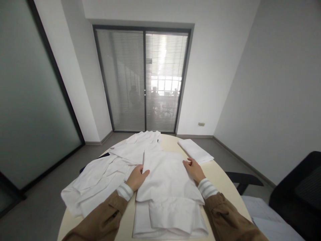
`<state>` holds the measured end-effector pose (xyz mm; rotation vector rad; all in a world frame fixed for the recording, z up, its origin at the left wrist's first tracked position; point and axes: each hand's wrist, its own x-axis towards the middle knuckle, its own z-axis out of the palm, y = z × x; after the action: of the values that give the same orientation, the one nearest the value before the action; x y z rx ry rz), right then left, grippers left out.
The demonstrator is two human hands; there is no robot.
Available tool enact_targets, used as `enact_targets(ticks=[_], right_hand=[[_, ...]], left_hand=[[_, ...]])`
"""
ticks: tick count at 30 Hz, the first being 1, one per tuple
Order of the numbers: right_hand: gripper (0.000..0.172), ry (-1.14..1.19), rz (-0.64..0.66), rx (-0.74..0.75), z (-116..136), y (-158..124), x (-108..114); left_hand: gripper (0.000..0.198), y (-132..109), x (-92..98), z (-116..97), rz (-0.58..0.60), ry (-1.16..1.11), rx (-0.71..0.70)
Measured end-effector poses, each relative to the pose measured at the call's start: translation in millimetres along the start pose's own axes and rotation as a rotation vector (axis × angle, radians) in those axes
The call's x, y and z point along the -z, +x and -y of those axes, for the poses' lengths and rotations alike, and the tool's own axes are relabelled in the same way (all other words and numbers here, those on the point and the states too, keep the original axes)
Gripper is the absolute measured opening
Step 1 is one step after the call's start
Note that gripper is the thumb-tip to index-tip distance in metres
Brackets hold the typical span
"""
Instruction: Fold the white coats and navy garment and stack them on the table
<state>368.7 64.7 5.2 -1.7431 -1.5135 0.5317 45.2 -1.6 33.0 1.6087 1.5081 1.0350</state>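
A white garment [164, 172], partly folded into a rough rectangle, lies in front of me on the table, its lower part layered toward my body. At its left edge is my left hand [137, 177], closed on the cloth with the thumb on top; the other fingers are mostly hidden. My right hand [195, 170] holds the opposite edge, its fingers curled in at the cloth. More white clothes [100, 180] lie loose and wrinkled in a heap along the table's left side. A flat folded white cloth [195, 150] rests beyond my right hand.
The round cream table [225, 197] has a curved edge on both sides. A black office chair [298, 190] stands to the right, its armrest near the table. White material [268, 214] lies at the lower right by the chair. Glass doors with blinds [144, 80] are beyond the table.
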Motion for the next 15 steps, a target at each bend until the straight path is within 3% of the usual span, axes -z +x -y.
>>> enact_targets(ticks=[3, 5, 8, 15], right_hand=[[0.040, -0.094, -0.009, 0.006, 0.7, 0.8, 0.6], [0.034, -0.101, 0.019, -0.009, 2.2, 0.4, 0.4], [0.030, 0.068, 0.113, 0.058, 4.3, -0.7, -0.3], [0.042, 0.434, 0.189, 0.135, 13.0, -3.6, 0.4]], left_hand=[[0.031, 2.4, 2.2, -0.4, -0.136, 0.043, -0.035], [0.030, 6.0, 4.2, -1.3, -0.113, 0.036, 0.016], [0.031, 12.2, 7.7, -2.8, -0.052, 0.009, 0.049], [0.026, 26.3, 9.3, -5.9, 0.038, -0.137, -0.008]])
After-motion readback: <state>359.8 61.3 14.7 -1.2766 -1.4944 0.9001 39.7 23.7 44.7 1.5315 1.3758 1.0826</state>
